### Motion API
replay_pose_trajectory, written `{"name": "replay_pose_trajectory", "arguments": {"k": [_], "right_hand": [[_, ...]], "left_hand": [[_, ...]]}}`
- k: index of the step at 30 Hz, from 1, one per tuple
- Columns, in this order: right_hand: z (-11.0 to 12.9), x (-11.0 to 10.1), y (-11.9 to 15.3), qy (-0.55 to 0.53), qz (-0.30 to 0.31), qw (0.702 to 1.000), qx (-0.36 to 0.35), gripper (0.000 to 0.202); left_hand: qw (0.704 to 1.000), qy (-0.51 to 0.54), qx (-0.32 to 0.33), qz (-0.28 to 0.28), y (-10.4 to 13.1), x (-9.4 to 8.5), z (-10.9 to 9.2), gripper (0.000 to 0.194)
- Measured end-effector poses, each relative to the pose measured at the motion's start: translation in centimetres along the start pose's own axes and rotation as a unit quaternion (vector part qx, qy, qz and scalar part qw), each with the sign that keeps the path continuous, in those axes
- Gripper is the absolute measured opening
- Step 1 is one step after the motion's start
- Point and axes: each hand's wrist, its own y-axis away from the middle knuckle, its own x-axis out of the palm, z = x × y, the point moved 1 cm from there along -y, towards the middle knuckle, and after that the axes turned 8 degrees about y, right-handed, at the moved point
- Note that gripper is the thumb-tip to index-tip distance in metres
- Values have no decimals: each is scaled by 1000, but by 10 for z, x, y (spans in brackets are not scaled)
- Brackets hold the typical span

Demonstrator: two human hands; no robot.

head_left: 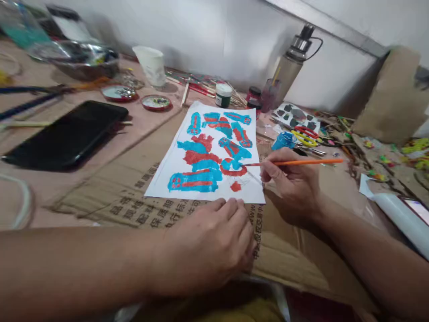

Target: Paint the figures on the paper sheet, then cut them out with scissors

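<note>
A white sheet of paper [161, 181] carries shapes painted in blue and red, with faint pencil lines at the lower right. My right hand [291, 185] pinches an orange paintbrush [311, 162], whose tip meets a blue and red ring-like shape near the sheet's right side. At the lower edge of the paper rests my left hand [214, 246], its fingers curled under; whatever they may hold is hidden. Beneath the sheet lies a piece of printed brown cardboard [114, 190]. Just beyond my right hand is a small blue paint pot [284, 140].
A black phone [70, 134] lies to the left. Behind the paper stand a paper cup [150, 67], a white-lidded paint jar [223, 95] and a tall flask [291, 67]. Red and yellow-handled scissors [305, 135] lie to the right. A metal bowl [83, 62] sits back left.
</note>
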Motion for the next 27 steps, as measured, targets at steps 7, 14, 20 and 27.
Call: {"name": "replay_pose_trajectory", "arguments": {"k": [7, 14, 20, 27], "right_hand": [[2, 0, -2, -56, -19, 998, -16, 15], [2, -21, -17, -31, -96, 994, -48, 23], [-6, -71, -18, 38, -183, 981, -47, 23], [-36, -97, -2, 127, -207, 970, -7, 27]], "left_hand": [[1000, -1, -14, -18, 4, 2, -4, 21], [999, -16, -12, -25, 4, 3, -3, 22], [1000, -7, 1, -21, 7, 5, -3, 17], [1000, 1, -10, -29, 6, 8, -2, 20]]}}
